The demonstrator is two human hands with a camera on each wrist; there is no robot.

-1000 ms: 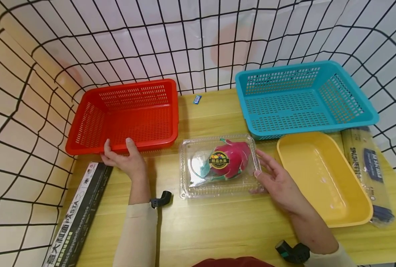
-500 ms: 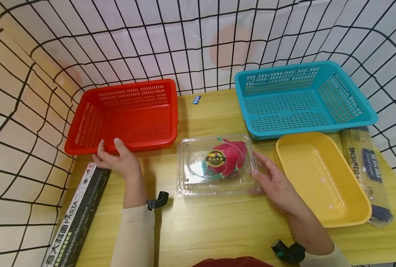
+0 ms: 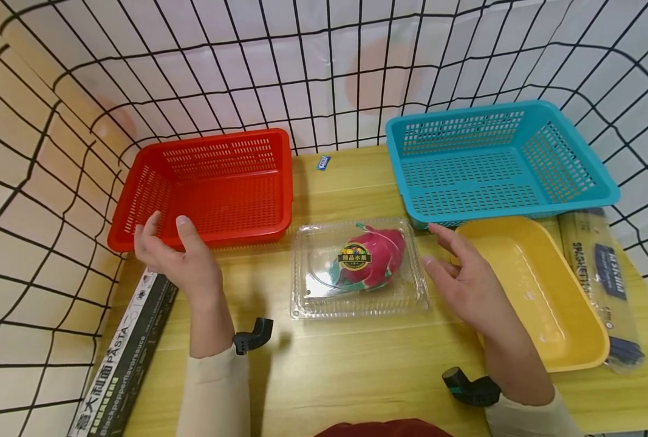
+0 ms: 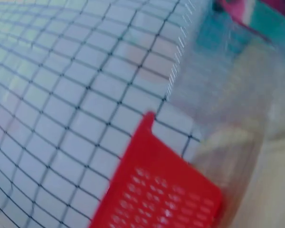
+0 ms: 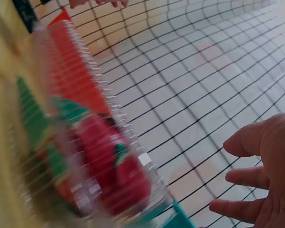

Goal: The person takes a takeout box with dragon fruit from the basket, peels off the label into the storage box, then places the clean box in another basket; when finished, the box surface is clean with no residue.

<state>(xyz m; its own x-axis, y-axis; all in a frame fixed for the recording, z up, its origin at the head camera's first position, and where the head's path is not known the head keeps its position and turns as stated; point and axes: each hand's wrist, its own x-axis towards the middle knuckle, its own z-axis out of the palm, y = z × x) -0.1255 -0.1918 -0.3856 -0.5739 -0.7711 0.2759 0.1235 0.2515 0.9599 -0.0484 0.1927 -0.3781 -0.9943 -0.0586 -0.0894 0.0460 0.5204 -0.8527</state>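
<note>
A clear plastic clamshell box [image 3: 313, 303] lies closed on the table with a dragon fruit [image 3: 386, 252] inside; a black and gold label sits on its lid. My right hand [image 3: 468, 288] is just off the box's right side, fingers spread and holding nothing. In the right wrist view the same hand [image 5: 280, 175] shows apart from the box. My left hand [image 3: 184, 261] is raised at the near rim of the red basket [image 3: 236, 237], fingers loosely bent with nothing in them. The left wrist view is blurred and shows no fingers.
A teal basket [image 3: 504, 209] stands at the back right, with a yellow tray [image 3: 531, 291] in front. A spaghetti bag [image 3: 602, 279] lies at far right, a pasta box [image 3: 124, 358] at left. A small blue packet [image 3: 323, 162] lies at the back. Black wire mesh [image 3: 329, 79] encloses the table.
My right hand has let go of the clamshell box and lifted away to the right. The box has shifted slightly left. My left hand has moved left and up from the red basket's rim.
</note>
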